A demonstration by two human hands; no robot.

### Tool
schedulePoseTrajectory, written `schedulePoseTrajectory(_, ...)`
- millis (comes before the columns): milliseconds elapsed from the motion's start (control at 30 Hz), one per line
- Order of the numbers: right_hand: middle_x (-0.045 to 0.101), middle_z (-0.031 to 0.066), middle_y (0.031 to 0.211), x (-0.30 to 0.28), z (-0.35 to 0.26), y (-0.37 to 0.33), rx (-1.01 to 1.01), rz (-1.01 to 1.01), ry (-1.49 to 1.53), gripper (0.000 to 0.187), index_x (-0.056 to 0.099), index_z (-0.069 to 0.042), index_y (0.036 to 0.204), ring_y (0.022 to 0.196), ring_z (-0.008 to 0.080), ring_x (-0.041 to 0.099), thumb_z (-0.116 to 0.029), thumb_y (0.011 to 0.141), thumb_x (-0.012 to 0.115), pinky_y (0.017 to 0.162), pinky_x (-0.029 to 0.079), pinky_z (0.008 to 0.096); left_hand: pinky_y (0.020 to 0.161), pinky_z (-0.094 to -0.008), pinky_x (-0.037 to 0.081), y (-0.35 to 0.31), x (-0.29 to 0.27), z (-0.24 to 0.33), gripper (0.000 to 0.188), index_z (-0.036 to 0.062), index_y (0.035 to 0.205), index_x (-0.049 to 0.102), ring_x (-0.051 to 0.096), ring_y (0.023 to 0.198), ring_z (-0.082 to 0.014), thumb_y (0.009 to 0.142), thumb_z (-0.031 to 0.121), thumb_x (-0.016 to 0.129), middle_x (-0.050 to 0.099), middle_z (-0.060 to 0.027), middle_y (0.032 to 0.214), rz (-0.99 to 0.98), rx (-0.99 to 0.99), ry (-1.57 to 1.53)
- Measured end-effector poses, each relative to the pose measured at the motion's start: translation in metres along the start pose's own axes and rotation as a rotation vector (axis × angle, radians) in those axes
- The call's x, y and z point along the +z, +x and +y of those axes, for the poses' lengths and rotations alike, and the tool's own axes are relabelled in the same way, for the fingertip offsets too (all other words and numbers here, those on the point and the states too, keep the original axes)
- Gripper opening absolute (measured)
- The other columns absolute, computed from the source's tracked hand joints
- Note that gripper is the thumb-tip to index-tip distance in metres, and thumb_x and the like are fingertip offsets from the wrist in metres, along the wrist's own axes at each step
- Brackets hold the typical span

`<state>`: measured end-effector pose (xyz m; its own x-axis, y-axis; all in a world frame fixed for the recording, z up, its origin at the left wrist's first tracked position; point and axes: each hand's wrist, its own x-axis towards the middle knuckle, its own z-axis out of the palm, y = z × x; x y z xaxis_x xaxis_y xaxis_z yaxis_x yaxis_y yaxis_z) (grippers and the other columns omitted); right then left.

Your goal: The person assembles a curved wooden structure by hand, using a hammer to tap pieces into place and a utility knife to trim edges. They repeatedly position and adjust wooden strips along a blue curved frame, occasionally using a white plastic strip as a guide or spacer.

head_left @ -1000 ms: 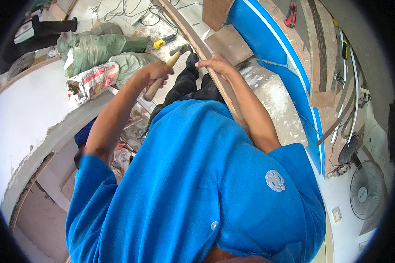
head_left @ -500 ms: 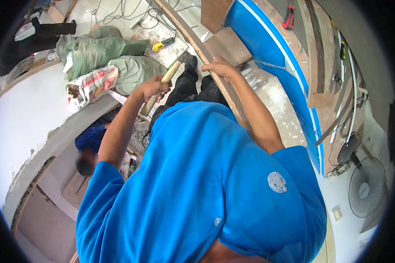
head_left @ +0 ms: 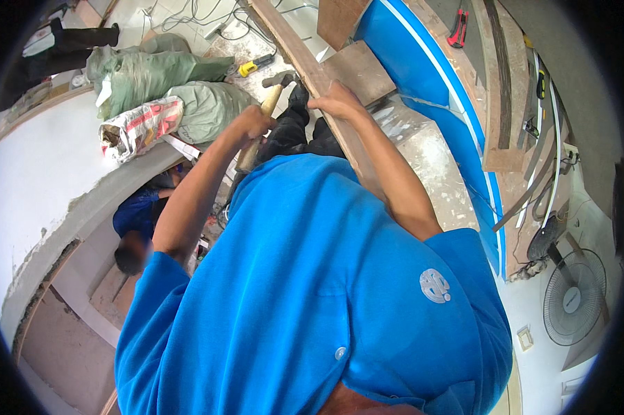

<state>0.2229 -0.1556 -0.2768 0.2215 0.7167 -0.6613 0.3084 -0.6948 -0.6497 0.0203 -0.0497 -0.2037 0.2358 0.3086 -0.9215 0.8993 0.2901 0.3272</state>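
My left hand (head_left: 254,125) is closed round the pale wooden handle of a hammer (head_left: 271,101). The hammer's dark head is at the far end, close to my shoe. My right hand (head_left: 339,102) grips the edge of a long wooden board (head_left: 299,58), which runs from the far side back toward my body. The board's near end is hidden behind my right arm and shirt. Between hammer and board, my dark trousers and shoe show above the floor.
Stuffed green sacks (head_left: 156,75) and a white-and-red sack (head_left: 142,129) lie to the left. A yellow power tool (head_left: 255,66) sits beyond them. To the right are a blue curved panel (head_left: 405,52), a red utility knife (head_left: 458,29) and a fan (head_left: 575,296). Another person (head_left: 135,218) crouches at lower left.
The hammer has shifted slightly, its head now farther up and left. The board has turned to show more of its broad face, and my right hand has moved a little left with it.
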Motion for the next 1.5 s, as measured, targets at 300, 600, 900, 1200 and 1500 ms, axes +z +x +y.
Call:
schedulePoseTrajectory(300, 0.066, 0.0324, 0.097, 0.006, 0.019, 0.014, -0.011, 0.075, -0.038, 0.062, 0.067, 0.012, 0.095, 0.094, 0.0380, 0.067, -0.038, 0.059, 0.079, 0.084, 0.051, 0.0419, 0.040, -0.0345, 0.045, -0.026, -0.005, 0.005, 0.023, -0.0110, 0.083, 0.056, 0.056, 0.046, -0.0190, 0.079, 0.010, 0.066, 0.059, -0.0123, 0.068, 0.005, 0.043, 0.003)
schedulePoseTrajectory(600, 0.060, 0.0293, 0.122, -0.001, 0.008, 0.010, 0.099, -0.043, -0.058, 0.079, 0.060, 0.010, 0.117, 0.114, 0.0370, 0.060, -0.040, 0.059, 0.079, 0.096, 0.048, 0.0418, 0.041, -0.0365, 0.047, 0.014, 0.012, -0.006, 0.025, -0.0088, 0.076, 0.056, 0.058, 0.051, -0.0205, 0.079, 0.015, 0.064, 0.059, -0.0121, 0.068, 0.132, 0.044, 0.102)
schedulePoseTrajectory(900, 0.068, 0.0280, 0.099, 0.006, 0.006, 0.012, 0.031, 0.109, -0.144, 0.060, 0.070, 0.007, 0.097, 0.095, 0.0362, 0.068, -0.040, 0.060, 0.079, 0.085, 0.051, 0.0421, 0.046, -0.0387, 0.050, 0.057, 0.012, -0.032, 0.027, -0.0088, 0.077, 0.061, 0.061, 0.049, -0.0236, 0.080, 0.018, 0.063, 0.061, -0.0165, 0.066, 0.131, 0.145, 0.270)
schedulePoseTrajectory(1200, 0.061, 0.0229, 0.123, -0.004, 0.000, 0.008, 0.100, 0.039, -0.139, 0.085, 0.059, 0.005, 0.122, 0.116, 0.0359, 0.058, -0.046, 0.058, 0.080, 0.098, 0.047, 0.0412, 0.050, -0.0381, 0.051, 0.034, 0.013, -0.018, 0.030, -0.0104, 0.079, 0.063, 0.064, 0.054, -0.0240, 0.080, 0.020, 0.067, 0.065, -0.0160, 0.067, 0.104, 0.164, 0.421)
schedulePoseTrajectory(1500, 0.062, 0.0261, 0.108, -0.006, -0.009, -0.018, 0.023, -0.230, 0.419, 0.079, 0.052, 0.015, 0.121, 0.100, 0.0243, 0.061, -0.032, 0.062, 0.076, 0.085, 0.047, 0.0346, 0.037, -0.0310, 0.042, -0.010, -0.041, -0.013, 0.025, -0.0045, 0.094, 0.053, 0.051, 0.044, -0.0127, 0.072, 0.004, 0.061, 0.051, -0.0026, 0.065, -0.049, 0.189, 0.160)
